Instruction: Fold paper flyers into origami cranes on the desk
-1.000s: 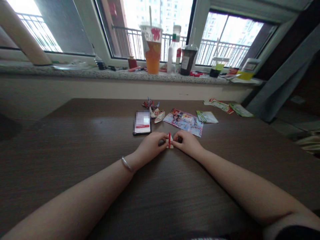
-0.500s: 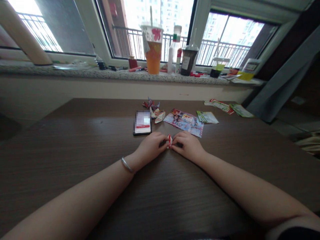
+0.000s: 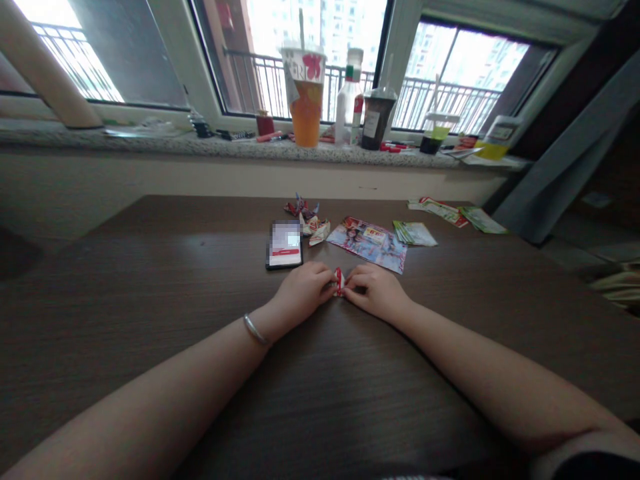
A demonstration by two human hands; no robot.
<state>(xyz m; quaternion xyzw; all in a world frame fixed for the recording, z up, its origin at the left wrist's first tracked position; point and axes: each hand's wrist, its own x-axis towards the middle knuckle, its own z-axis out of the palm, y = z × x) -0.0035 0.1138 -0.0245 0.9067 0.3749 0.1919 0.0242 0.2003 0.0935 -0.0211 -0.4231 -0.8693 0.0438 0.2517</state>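
Note:
A small folded piece of red and white paper (image 3: 339,282) sits between my two hands on the dark wooden table (image 3: 150,280). My left hand (image 3: 303,293), with a silver bracelet at the wrist, pinches its left side with closed fingers. From the other side my right hand (image 3: 377,290) pinches the paper too, fingers closed. Most of the paper is hidden by my fingertips.
Just beyond my hands lie a phone (image 3: 285,245), folded paper figures (image 3: 310,220), a colourful leaflet (image 3: 370,243) and stacks of paper slips (image 3: 414,233). The stone windowsill carries an orange drink cup (image 3: 305,97), a bottle (image 3: 350,100), a dark cup (image 3: 376,119) and small items.
The paper stood taller between my fingers a second ago; now it is folded lower and my hands have closed in tighter around it.

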